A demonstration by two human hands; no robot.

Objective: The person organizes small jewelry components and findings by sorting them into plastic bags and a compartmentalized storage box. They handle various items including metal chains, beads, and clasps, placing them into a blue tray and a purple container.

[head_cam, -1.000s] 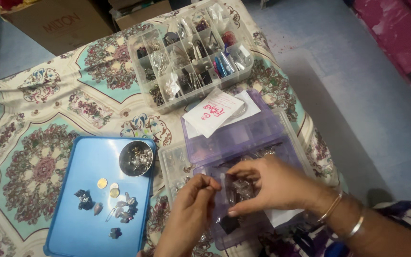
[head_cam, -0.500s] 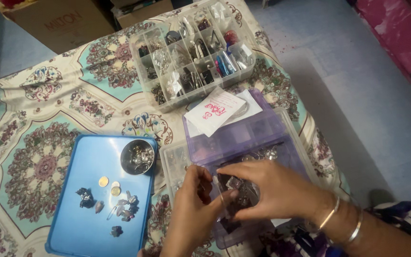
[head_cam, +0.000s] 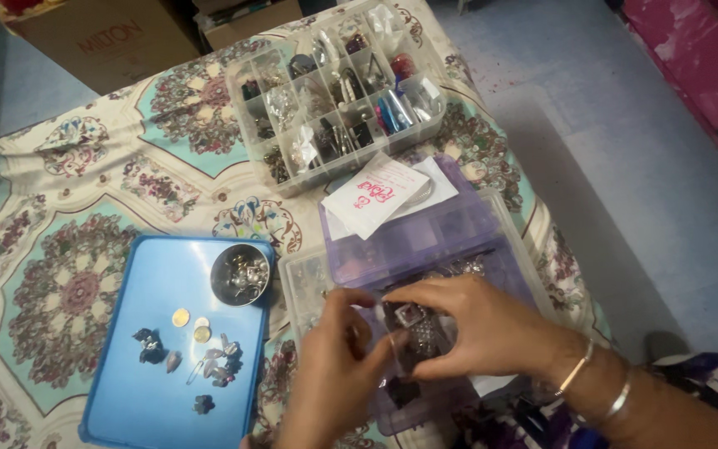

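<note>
My left hand (head_cam: 336, 359) and my right hand (head_cam: 477, 327) meet over a purple plastic organiser box (head_cam: 425, 241) at the table's near edge. Both pinch a small clear plastic pouch (head_cam: 413, 333) that holds dark and silvery trinkets. The right thumb and fingers grip its top and right side; the left fingers hold its left edge. Two bangles ring my right wrist. The pouch hides part of the box's compartments.
A blue tray (head_cam: 147, 283) at the left carries a small steel bowl (head_cam: 240, 275) of metal bits, coins and loose charms. A clear compartment box (head_cam: 334, 91) full of small items stands at the back. A white paper packet (head_cam: 374, 194) lies on the purple lid. Cardboard box (head_cam: 101, 37) behind.
My hands have closed in on each other around the pouch, and the left fingers now touch its edge. The pouch has turned slightly.
</note>
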